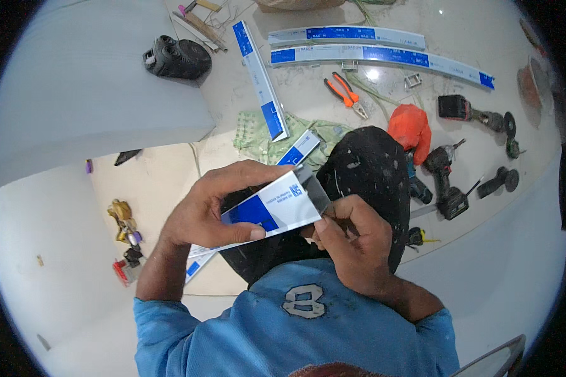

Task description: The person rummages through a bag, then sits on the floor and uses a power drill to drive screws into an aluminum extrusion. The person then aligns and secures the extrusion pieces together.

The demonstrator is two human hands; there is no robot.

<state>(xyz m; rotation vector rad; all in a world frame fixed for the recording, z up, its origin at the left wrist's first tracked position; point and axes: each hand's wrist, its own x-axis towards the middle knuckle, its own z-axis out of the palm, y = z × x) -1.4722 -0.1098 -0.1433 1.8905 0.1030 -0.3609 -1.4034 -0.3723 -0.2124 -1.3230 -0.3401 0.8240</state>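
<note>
Across my lap lies a metal profile covered in blue and white protective film, its hollow cut end facing up and right. My left hand is closed around it, thumb on the near face and fingers over the far edge. At the lower corner of the cut end, my right hand pinches with thumb and fingertips; whether loose film is between them is hidden. Another film-covered strip shows behind the held profile, near a green cloth.
Film-covered strips lie ahead on the floor. Orange-handled pliers, a cordless drill, an angle grinder and a tape measure are spread to the right. A black shoe-like object rests by the white panel.
</note>
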